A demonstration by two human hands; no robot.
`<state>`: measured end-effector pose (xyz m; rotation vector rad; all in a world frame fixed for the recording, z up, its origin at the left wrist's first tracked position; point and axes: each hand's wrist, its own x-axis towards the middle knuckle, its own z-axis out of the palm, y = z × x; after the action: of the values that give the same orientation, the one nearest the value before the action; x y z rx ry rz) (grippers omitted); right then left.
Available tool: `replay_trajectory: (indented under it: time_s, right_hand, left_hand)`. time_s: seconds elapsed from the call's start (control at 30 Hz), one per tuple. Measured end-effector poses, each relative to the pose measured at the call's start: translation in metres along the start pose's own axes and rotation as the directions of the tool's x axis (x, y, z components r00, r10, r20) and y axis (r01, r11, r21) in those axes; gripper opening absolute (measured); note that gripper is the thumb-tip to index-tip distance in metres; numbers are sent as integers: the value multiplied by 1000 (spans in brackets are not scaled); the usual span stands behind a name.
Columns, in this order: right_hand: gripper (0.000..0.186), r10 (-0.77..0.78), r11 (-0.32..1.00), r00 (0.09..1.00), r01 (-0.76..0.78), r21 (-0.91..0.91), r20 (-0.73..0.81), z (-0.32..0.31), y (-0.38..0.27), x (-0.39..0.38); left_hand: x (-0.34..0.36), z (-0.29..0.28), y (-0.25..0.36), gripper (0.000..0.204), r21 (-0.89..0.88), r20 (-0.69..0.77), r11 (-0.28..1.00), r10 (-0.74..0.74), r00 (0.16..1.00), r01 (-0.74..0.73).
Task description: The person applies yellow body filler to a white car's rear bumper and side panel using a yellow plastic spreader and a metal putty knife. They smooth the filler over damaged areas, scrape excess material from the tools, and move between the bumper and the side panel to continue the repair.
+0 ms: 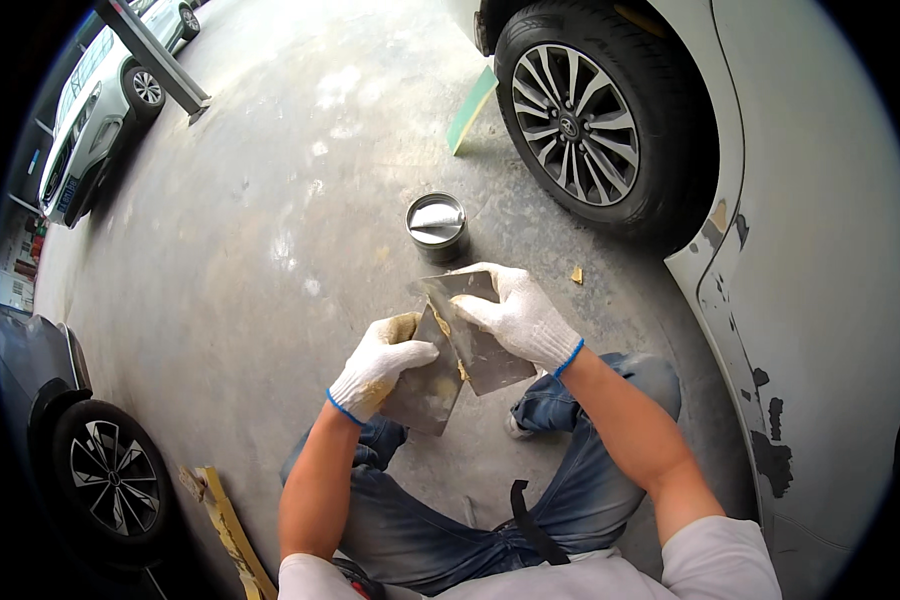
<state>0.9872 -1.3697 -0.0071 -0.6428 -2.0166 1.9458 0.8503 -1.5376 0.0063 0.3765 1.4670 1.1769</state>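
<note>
My left hand [378, 366], in a white knit glove with a blue cuff, grips a flat grey metal putty spreader [428, 392], thumb on top. A second putty spreader [490, 364], also a grey metal sheet, is pinched in my gloved right hand [522, 314]. The two spreaders meet edge to edge in front of me, over my bent knees. Yellowish putty [462, 371] clings along the edges where they meet. Just beyond my hands, a round dark can [437, 245] stands on the floor, with a silvery piece across its top. Yellow smears mark the left glove.
At my right is a white car body panel [820, 300] with chipped, dark patches, and its wheel [577, 125] stands ahead. A green sheet [472, 112] leans by the tyre. A yellow crumb [577, 275] and a yellow-stained strip [232, 535] lie on the concrete. Other cars stand left.
</note>
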Motion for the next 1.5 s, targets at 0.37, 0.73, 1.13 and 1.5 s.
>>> replay_trajectory:
  time_s: [0.37, 0.73, 1.13, 1.5]
  right_hand:
    - [27, 82, 980, 953, -24, 197, -291, 8, 2, 9]
    - [23, 20, 999, 997, -17, 43, -75, 33, -8, -10]
    - [37, 155, 985, 976, -165, 56, 151, 6, -1, 1]
    - [38, 132, 958, 958, -57, 282, -256, 33, 16, -2]
  left_hand:
    - [-14, -24, -76, 32, 258, 90, 800, 538, 838, -541]
    - [-4, -28, -79, 31, 695, 265, 348, 689, 674, -629]
    - [-17, -5, -38, 32, 98, -24, 986, 138, 990, -135]
    - [9, 34, -24, 25, 286, -408, 819, 573, 710, -497]
